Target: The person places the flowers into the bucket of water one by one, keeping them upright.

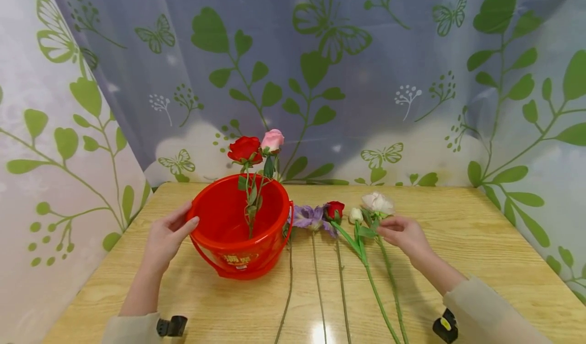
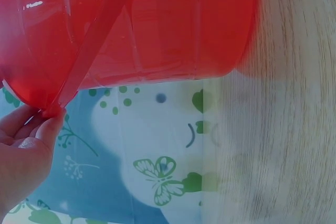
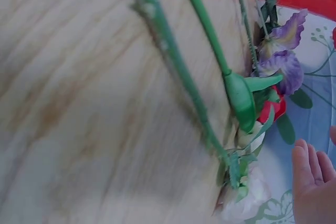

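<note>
On the left of the head view, a red plastic bucket (image 1: pixel 220 206) stands tilted slightly. My left hand (image 1: pixel 167 239) grips its rim; in the left wrist view, thumb and fingers pinch the rim beside the handle's end (image 2: pixel 65 95). A red rose (image 1: pixel 244 149) and a pink rose (image 1: pixel 273 139) stand inside the bucket. My right hand (image 1: pixel 407 237) hovers at the white flower (image 1: pixel 377 202), fingers relaxed. The right wrist view shows that hand (image 3: pixel 317 182) apart from the flowers. Beside it lie a white bud (image 1: pixel 355 215), a red rose (image 1: pixel 335 210) and a purple flower (image 1: pixel 312 217).
Long green stems (image 1: pixel 373 283) run toward the near edge of the wooden table (image 1: pixel 480 262). A curtain (image 1: pixel 284 79) with leaf and butterfly prints hangs behind the table. The bucket's side touches or nearly touches the purple flower.
</note>
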`<act>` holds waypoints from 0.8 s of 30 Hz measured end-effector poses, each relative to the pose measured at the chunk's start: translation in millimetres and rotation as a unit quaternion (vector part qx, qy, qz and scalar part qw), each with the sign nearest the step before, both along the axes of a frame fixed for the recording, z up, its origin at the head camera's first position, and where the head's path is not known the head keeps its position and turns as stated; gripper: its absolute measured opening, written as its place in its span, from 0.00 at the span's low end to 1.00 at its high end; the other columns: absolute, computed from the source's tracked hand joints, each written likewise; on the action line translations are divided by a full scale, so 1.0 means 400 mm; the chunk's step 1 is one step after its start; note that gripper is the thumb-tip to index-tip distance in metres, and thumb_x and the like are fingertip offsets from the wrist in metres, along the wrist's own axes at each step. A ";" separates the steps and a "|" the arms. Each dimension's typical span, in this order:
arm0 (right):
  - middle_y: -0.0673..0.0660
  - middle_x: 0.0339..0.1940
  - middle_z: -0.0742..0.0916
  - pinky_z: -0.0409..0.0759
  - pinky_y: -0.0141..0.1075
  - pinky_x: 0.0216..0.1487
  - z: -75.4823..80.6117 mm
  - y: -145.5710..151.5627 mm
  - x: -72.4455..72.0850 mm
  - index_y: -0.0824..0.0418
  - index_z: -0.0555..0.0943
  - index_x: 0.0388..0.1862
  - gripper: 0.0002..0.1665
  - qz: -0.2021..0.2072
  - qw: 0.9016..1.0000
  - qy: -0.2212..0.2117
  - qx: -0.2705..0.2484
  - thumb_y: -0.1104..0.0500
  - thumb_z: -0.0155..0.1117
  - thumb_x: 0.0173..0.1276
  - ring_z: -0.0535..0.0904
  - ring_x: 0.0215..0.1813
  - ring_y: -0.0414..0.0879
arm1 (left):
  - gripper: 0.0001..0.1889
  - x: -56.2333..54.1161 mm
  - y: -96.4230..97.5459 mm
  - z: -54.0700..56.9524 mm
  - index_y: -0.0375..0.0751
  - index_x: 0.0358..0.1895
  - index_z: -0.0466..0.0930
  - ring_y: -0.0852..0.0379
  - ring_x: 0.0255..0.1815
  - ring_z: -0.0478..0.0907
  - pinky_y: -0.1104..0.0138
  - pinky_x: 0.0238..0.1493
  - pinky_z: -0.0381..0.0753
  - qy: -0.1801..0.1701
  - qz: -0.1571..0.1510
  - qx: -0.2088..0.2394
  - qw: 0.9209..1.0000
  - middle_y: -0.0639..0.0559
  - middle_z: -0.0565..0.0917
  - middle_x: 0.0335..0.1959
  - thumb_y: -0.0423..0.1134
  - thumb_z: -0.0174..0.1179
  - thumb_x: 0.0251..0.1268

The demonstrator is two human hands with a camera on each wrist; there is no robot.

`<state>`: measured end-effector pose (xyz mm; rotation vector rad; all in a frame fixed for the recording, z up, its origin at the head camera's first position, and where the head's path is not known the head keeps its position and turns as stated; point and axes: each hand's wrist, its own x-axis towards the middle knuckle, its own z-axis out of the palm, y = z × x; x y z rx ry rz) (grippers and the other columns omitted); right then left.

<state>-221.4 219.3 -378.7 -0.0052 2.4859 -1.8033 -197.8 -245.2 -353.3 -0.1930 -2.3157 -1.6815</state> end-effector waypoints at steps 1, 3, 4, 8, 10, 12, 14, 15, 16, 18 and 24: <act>0.62 0.42 0.79 0.74 0.40 0.49 -0.002 0.003 0.001 0.77 0.68 0.52 0.25 0.000 1.000 -0.001 0.002 0.61 0.59 0.61 0.75 0.45 0.52 | 0.27 0.000 -0.001 0.000 0.25 0.60 0.62 0.73 0.45 0.71 0.79 0.41 0.72 0.001 0.001 -0.002 1.000 0.31 0.68 0.55 0.35 0.57 0.59; 0.63 0.42 0.79 0.75 0.40 0.48 -0.008 0.009 0.003 0.77 0.68 0.53 0.26 0.000 1.000 -0.004 0.008 0.60 0.59 0.62 0.75 0.45 0.53 | 0.27 0.000 -0.001 0.000 0.25 0.60 0.62 0.73 0.45 0.71 0.79 0.41 0.72 0.000 0.002 -0.005 1.000 0.32 0.68 0.55 0.35 0.57 0.59; 0.63 0.41 0.79 0.75 0.40 0.48 -0.011 0.013 0.004 0.78 0.67 0.53 0.27 0.001 1.000 -0.005 0.011 0.60 0.59 0.62 0.75 0.45 0.53 | 0.27 0.000 -0.002 0.001 0.25 0.60 0.62 0.73 0.45 0.71 0.79 0.41 0.72 -0.001 0.002 -0.005 1.000 0.32 0.68 0.56 0.35 0.57 0.59; 0.62 0.40 0.79 0.76 0.40 0.46 -0.027 0.027 0.006 0.79 0.68 0.52 0.26 0.003 1.000 -0.004 0.027 0.61 0.58 0.61 0.77 0.42 0.50 | 0.28 -0.003 -0.003 0.000 0.26 0.61 0.61 0.72 0.46 0.70 0.79 0.42 0.72 -0.008 0.001 -0.006 1.000 0.33 0.68 0.56 0.36 0.57 0.59; 0.60 0.38 0.80 0.77 0.40 0.45 -0.035 0.033 0.007 0.79 0.69 0.51 0.25 0.002 0.999 -0.006 0.035 0.62 0.58 0.61 0.77 0.40 0.47 | 0.28 -0.004 -0.003 -0.001 0.26 0.61 0.61 0.72 0.46 0.70 0.78 0.42 0.72 -0.009 0.000 -0.004 1.000 0.33 0.68 0.56 0.36 0.57 0.59; 0.58 0.36 0.81 0.77 0.39 0.43 -0.042 0.037 0.008 0.79 0.70 0.50 0.24 -0.001 0.999 -0.011 0.046 0.62 0.59 0.60 0.77 0.38 0.44 | 0.28 -0.004 -0.004 -0.002 0.26 0.61 0.61 0.72 0.46 0.70 0.78 0.42 0.72 -0.008 0.000 -0.003 1.000 0.33 0.68 0.56 0.36 0.57 0.59; 0.58 0.34 0.82 0.78 0.39 0.41 -0.049 0.041 0.010 0.79 0.71 0.48 0.23 -0.002 0.998 -0.013 0.060 0.62 0.59 0.60 0.77 0.37 0.44 | 0.28 -0.004 -0.004 -0.002 0.26 0.60 0.61 0.72 0.46 0.70 0.79 0.42 0.72 -0.007 0.001 -0.003 1.000 0.33 0.68 0.56 0.35 0.57 0.59; 0.58 0.34 0.82 0.78 0.39 0.40 -0.052 0.043 0.011 0.79 0.71 0.48 0.23 -0.002 0.998 -0.015 0.067 0.62 0.59 0.60 0.77 0.37 0.45 | 0.27 -0.004 -0.004 -0.002 0.26 0.60 0.61 0.71 0.46 0.70 0.79 0.42 0.72 -0.007 0.001 -0.003 1.000 0.33 0.68 0.56 0.35 0.57 0.59; 0.58 0.34 0.82 0.78 0.39 0.39 -0.055 0.044 0.012 0.79 0.71 0.47 0.22 -0.002 0.997 -0.015 0.072 0.62 0.59 0.60 0.77 0.37 0.45 | 0.27 -0.004 -0.004 -0.002 0.26 0.60 0.61 0.72 0.46 0.70 0.79 0.42 0.72 -0.007 0.002 -0.003 1.000 0.33 0.68 0.56 0.34 0.57 0.59; 0.60 0.35 0.82 0.78 0.40 0.38 -0.061 0.047 0.014 0.79 0.71 0.47 0.22 -0.001 0.997 -0.013 0.081 0.63 0.59 0.60 0.77 0.38 0.47 | 0.27 -0.003 -0.003 -0.001 0.26 0.60 0.62 0.72 0.46 0.71 0.79 0.41 0.72 -0.008 0.004 -0.004 1.000 0.32 0.68 0.56 0.34 0.57 0.59; 0.62 0.36 0.82 0.78 0.38 0.35 -0.073 0.052 0.015 0.81 0.72 0.44 0.19 0.003 0.996 -0.013 0.085 0.65 0.58 0.59 0.77 0.34 0.43 | 0.28 -0.001 0.000 0.002 0.27 0.61 0.61 0.72 0.46 0.70 0.79 0.42 0.72 -0.019 0.004 0.000 1.000 0.33 0.67 0.56 0.36 0.57 0.59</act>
